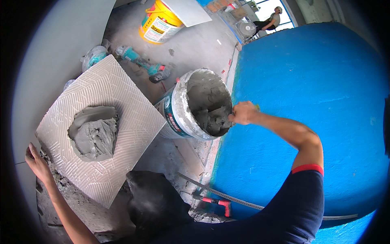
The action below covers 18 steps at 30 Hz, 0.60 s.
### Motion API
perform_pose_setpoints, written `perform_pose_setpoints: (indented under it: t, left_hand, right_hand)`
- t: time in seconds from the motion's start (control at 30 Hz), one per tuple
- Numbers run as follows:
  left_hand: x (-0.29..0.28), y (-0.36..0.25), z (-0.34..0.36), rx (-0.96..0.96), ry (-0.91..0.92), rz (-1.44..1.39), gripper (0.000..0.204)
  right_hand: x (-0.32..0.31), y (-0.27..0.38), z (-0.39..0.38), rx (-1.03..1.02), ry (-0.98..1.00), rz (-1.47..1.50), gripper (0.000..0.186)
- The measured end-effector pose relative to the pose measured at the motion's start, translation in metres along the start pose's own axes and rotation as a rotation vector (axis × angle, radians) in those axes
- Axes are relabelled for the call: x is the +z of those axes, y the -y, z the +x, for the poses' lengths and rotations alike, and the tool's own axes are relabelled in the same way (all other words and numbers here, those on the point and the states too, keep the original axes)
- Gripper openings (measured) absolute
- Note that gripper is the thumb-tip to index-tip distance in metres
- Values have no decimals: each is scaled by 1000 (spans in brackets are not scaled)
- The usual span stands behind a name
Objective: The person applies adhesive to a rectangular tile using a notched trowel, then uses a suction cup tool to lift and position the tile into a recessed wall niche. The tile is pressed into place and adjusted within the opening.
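Note:
My right hand [243, 113] is closed round the handle of a trowel at the right rim of a white bucket [180, 110]. A yellowish handle end shows beside the fist. The blade is hard to make out against the grey mortar [209, 99] inside the tilted-looking bucket. To the left stands a large pale tile [134, 122], its ridged face toward me. A thick dab of mortar [95, 136] sits on the middle of that face. My left hand [38, 164] is beside the tile's left corner, thumb and fingers apart, with nothing visible in it.
A blue coated wall or surface [300, 97] fills the right side. Cordless power tools [142, 65] and a yellow bucket [160, 24] stand behind. A ruler strip [219, 191] and a red-and-black tool [223, 205] lie near my right arm. A person [272, 20] sits far back.

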State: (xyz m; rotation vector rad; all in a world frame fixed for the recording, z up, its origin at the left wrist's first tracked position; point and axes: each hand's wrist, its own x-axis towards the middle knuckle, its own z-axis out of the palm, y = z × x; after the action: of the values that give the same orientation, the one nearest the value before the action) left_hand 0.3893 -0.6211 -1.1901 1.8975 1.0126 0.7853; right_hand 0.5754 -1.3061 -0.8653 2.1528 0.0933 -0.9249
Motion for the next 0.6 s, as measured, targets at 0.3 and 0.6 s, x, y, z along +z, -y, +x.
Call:
perform_pose_setpoints:
  t: [0.3, 0.6]
  left_hand:
    - [10, 31, 18, -56, -40, 68, 71]
    - [16, 17, 17, -116, -51, 18, 65]
  right_hand:
    - [18, 8, -12, 126, -27, 378, 56]
    - [37, 4, -13, 112, -11, 822, 50]
